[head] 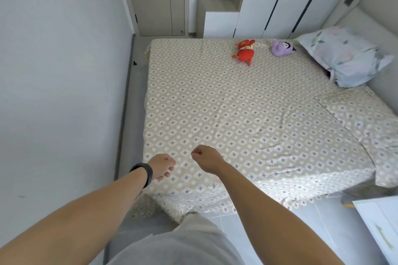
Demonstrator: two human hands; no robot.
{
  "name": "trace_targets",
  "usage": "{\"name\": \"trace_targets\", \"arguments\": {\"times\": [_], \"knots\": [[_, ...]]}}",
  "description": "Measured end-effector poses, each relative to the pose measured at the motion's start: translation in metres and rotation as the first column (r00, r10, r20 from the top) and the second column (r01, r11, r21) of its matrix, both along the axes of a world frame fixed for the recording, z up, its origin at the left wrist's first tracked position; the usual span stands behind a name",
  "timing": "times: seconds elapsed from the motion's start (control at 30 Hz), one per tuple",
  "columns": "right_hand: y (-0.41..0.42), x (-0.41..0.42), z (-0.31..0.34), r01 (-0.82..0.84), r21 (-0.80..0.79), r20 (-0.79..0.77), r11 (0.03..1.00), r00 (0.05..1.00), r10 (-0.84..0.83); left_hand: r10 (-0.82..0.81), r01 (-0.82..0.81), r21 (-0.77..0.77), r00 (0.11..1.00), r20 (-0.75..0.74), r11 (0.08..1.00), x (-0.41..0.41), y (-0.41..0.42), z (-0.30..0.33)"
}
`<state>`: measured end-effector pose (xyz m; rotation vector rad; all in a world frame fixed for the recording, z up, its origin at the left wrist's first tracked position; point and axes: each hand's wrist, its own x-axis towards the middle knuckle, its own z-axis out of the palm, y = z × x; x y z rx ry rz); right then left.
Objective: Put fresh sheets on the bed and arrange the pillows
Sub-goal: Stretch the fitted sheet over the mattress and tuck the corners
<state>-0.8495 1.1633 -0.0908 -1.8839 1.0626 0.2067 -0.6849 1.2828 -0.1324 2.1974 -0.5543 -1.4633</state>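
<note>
Both hands, left hand [163,166] and right hand [205,158], are curled, pinching the patterned sheet [247,114] near the bed's foot.

Both hands over the near corner of the bed. Left hand [162,166], black wristband [143,173], fingers curled down on the patterned sheet [226,118]. Right hand [205,158] fisted just beside it; can't tell if it pinches fabric. Sheet hangs over the foot edge. Pillow [346,56] at the headboard [379,6]; red plush [244,50] and purple plush [281,48] near it.
</note>
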Motion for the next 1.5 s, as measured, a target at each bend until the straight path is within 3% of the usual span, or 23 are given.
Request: {"name": "trace_targets", "arguments": {"times": [0.2,0.4,0.6,0.8,0.97,1.17,1.33,1.4,1.5], "knots": [[-0.032,0.054,-0.003,-0.020,0.003,0.068,1.000,0.998,0.019,-0.280,0.277,0.043,0.949,0.144,0.960,0.037,-0.026,0.014],[-0.054,0.082,-0.024,0.019,0.080,0.066,0.997,0.998,-0.024,-0.156,0.150,0.048,0.979,0.130,0.987,0.082,-0.061,0.003],[-0.072,0.114,-0.075,0.133,0.142,-0.055,0.981,0.990,-0.126,-0.231,0.225,0.090,0.970,0.070,0.970,0.125,-0.097,-0.040],[-0.095,0.200,-0.106,0.237,0.150,-0.145,0.960,0.966,-0.216,-0.239,0.237,0.070,0.971,0.019,0.969,0.214,-0.142,-0.082],[-0.115,0.297,-0.185,0.261,0.149,-0.277,0.954,0.937,-0.213,-0.169,0.171,0.125,0.985,-0.024,0.977,0.296,-0.172,-0.167],[-0.118,0.387,-0.318,0.094,0.081,-0.456,0.992,0.889,-0.047,0.050,-0.049,0.262,0.999,0.004,0.964,0.370,-0.182,-0.319],[-0.102,0.431,-0.398,-0.092,0.018,-0.488,0.996,0.868,0.089,0.209,-0.203,0.202,0.978,-0.013,0.958,0.394,-0.179,-0.398],[-0.093,0.440,-0.421,-0.146,0.003,-0.507,0.989,0.853,0.127,0.186,-0.179,0.171,0.982,-0.023,0.969,0.395,-0.182,-0.414],[-0.088,0.450,-0.444,-0.089,0.003,-0.541,0.996,0.837,0.076,0.160,-0.161,0.117,0.987,0.020,0.980,0.396,-0.185,-0.432]]}}
